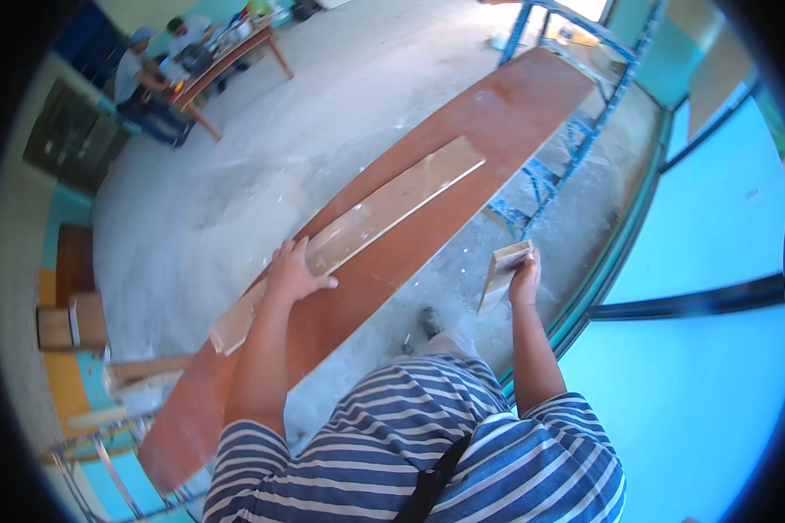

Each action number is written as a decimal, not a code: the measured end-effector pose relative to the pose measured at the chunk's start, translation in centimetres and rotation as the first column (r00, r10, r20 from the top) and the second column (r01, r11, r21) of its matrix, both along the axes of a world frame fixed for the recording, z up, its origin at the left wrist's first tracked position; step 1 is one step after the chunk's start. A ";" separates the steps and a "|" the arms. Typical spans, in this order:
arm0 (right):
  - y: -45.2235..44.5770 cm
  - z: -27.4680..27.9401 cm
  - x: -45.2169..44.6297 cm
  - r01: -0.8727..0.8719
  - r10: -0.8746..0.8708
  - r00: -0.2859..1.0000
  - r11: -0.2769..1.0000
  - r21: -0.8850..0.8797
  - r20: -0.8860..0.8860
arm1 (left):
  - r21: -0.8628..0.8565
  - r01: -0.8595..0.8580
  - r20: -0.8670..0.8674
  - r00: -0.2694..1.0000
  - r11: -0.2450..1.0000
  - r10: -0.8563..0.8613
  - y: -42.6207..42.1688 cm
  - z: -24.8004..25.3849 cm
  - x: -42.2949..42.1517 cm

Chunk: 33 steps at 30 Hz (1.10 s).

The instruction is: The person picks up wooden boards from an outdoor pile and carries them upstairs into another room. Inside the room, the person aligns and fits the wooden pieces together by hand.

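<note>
My left hand (296, 275) lies across a long, pale wooden plank (401, 196), fingers spread and thumb stretched out past its near edge. The plank rests flat on a long reddish-brown board (427, 231), running the same way along it. Off to the right, beyond the board's edge, my right hand (525, 277) is closed around a short piece of wood (501, 272), held tilted and apart from the board. Its lower end points down toward the floor, and the fingers behind it are partly hidden.
A blue, paint-spattered ladder (576, 144) stands at the board's far end. Metal rails (105, 462) are by its near end. Teal-framed glass panels (698, 366) line my right side. Two people (144, 83) are at a wooden table (227, 70) across the dusty floor. Cardboard boxes (87, 321) stand left.
</note>
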State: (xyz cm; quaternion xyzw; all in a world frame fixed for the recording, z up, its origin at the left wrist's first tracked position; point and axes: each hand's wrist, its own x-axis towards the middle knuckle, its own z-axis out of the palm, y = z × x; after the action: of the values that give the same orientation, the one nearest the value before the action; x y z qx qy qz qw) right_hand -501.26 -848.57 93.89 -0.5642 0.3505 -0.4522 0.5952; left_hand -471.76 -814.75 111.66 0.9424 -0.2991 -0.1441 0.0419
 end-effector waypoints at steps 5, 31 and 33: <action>-3.5 5.8 -5.8 0.110 -0.200 0.902 0.963 0.245 0.382 | -0.013 0.030 -0.054 0.998 0.999 -0.031 -0.8 2.1 -1.4; -23.4 11.0 -14.2 -0.075 -0.021 0.920 0.970 0.230 0.390 | -0.336 -0.134 -0.144 0.986 0.932 0.089 -5.8 5.4 -7.0; -25.9 10.4 -14.8 -0.079 -0.019 0.891 0.977 0.197 0.455 | -0.399 -0.065 -0.138 0.990 0.915 0.010 -8.7 5.2 -7.4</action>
State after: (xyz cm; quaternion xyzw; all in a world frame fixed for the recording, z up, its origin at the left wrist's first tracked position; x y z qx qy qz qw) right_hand -516.09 -874.47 104.31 -0.3823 0.2388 -0.5225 0.7237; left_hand -479.17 -823.44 116.85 0.9073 -0.3008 -0.1413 0.2576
